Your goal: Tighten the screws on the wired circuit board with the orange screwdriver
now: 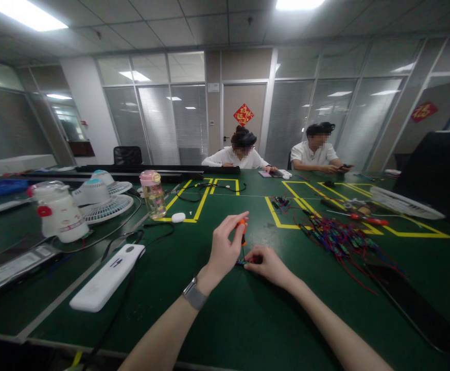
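Left thumb and forefinger pinch the orange top of a small screwdriver (pixel 242 227), held upright with its tip down on the green table (pixel 248 324). The left hand (pixel 222 252) is raised, wrist bent, a watch (pixel 194 294) on the forearm. The right hand (pixel 268 264) lies low at four o'clock from it, fingers curled shut on a small wired part (pixel 243 262) beneath the tip. A tangle of wires (pixel 341 239) lies at two o'clock, a white device (pixel 107 278) at nine.

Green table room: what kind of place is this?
Probably an office turned electronics workshop: a green table marked with yellow tape, a pile of wired parts, and glass walls with blinds.
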Motion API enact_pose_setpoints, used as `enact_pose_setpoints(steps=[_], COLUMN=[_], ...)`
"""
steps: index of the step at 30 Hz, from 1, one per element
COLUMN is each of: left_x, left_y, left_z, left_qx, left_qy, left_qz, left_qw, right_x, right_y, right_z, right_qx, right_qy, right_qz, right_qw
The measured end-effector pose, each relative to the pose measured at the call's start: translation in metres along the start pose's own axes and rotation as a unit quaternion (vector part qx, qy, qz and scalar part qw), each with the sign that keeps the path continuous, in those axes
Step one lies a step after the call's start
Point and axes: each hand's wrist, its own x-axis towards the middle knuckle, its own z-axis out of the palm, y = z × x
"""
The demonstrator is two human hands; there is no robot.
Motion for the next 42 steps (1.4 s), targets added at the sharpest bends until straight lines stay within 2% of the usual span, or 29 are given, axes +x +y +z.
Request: enact_pose_setpoints(steps=[2, 4, 10, 15, 17, 21, 26, 29, 32, 35, 39, 42], left_x=[-0.0012, -0.0019, -0.0012, -0.0014, -0.0011, 0.0002, 0.0015, 0.0022, 0.0030, 0.0031, 0.0012, 0.0003], left_y=[-0.0004, -0.0004, 0.0024, 0.0023, 0.0018, 0.0004, -0.0011, -0.0007, 0.0001, -0.0004, -0.0020, -0.0006], left_z=[0.0015, 0.0022, 0.0011, 0.0019, 0.0012, -0.0005, -0.0004, -0.0019, -0.0034, -0.0027, -0.0009, -0.0012], left_qx=[0.040, 0.063, 0.019, 0.076, 0.083, 0.026, 0.058, 0.076, 0.044, 0.020, 0.062, 0.063], left_qy=[0.031, 0.038, -0.046, -0.005, -0.013, -0.049, 0.008, -0.001, -0.024, -0.007, 0.037, 0.016], left_qz=[0.013, 0.013, 0.015, 0.012, 0.007, 0.009, 0.019, 0.019, 0.021, 0.025, 0.020, 0.015], left_qw=[0.999, 0.997, 0.999, 0.997, 0.996, 0.998, 0.998, 0.997, 0.999, 0.999, 0.997, 0.998], right_x=[-0.0002, -0.0004, -0.0001, -0.0003, -0.0004, -0.0001, 0.0002, 0.0001, 0.0001, 0.0001, -0.0001, -0.0001], right_y=[-0.0013, -0.0022, -0.0023, -0.0007, -0.0001, 0.0008, 0.0010, 0.0007, 0.0006, 0.0002, -0.0016, -0.0022], right_z=[-0.0002, -0.0003, -0.0005, -0.0001, 0.0002, 0.0006, 0.0003, -0.0002, -0.0004, -0.0005, -0.0014, -0.0018], right_qx=[-0.001, -0.001, 0.004, 0.008, 0.007, 0.010, 0.008, 0.005, -0.004, -0.003, -0.010, -0.011], right_qy=[0.001, 0.002, 0.000, 0.003, 0.006, 0.000, 0.002, -0.002, 0.000, 0.000, 0.001, 0.000], right_qz=[0.002, 0.003, 0.001, 0.004, 0.006, 0.004, 0.004, 0.003, 0.001, 0.001, 0.003, 0.005], right_qw=[1.000, 1.000, 1.000, 1.000, 1.000, 1.000, 1.000, 1.000, 1.000, 1.000, 1.000, 1.000])
